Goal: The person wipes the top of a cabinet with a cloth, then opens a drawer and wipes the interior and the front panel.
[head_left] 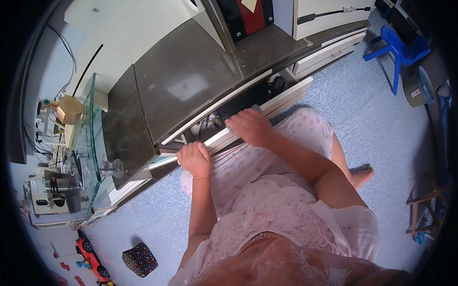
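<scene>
A white drawer (288, 98) is pulled out from under a dark, glossy countertop (186, 82). My left hand (195, 159) grips the top edge of its front near the left end. My right hand (250, 127) lies over the middle of the same edge, slightly blurred. Grey bits of what seems to be a cloth (256, 107) peep out from under that hand, which hides most of it. Inside the drawer are a flat black item (247, 100), a coiled black cable (277, 84) and some small clutter (214, 121) that is hard to make out.
A glass shelf (93, 143) with a clear knob juts out at left, near tangled cables (53, 143). Another white drawer (329, 53) is at right. On the blue floor stand a blue child's chair (404, 46), a bin (418, 87), a patterned pouf (140, 260) and a red toy car (92, 255).
</scene>
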